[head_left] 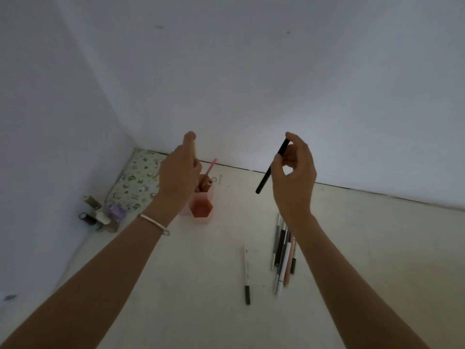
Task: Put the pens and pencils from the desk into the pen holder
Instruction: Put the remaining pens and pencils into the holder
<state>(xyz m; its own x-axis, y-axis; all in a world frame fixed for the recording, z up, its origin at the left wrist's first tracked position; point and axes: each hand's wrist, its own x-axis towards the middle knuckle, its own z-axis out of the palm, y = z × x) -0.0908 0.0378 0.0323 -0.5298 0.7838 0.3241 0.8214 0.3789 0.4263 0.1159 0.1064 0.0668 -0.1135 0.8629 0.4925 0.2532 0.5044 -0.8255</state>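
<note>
Left hand (177,172) fingers gripping pale pencil (193,149) above pink pen holder (201,217) standing on surface (364,248); right hand (294,177) fingers pinching tilted black pen (266,176), raised right of holder; loose pens (283,250) lying beneath right wrist; white pen (245,263) lying apart.

holder (201,219), front cell free — left hand (176,176) above

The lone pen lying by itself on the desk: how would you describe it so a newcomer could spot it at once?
Start at the pale desk and find the loose pile of pens beside the right forearm. Just left of that pile lies the lone pen, touching none of them. It is white with a black near end, and it alone lies apart.
</note>
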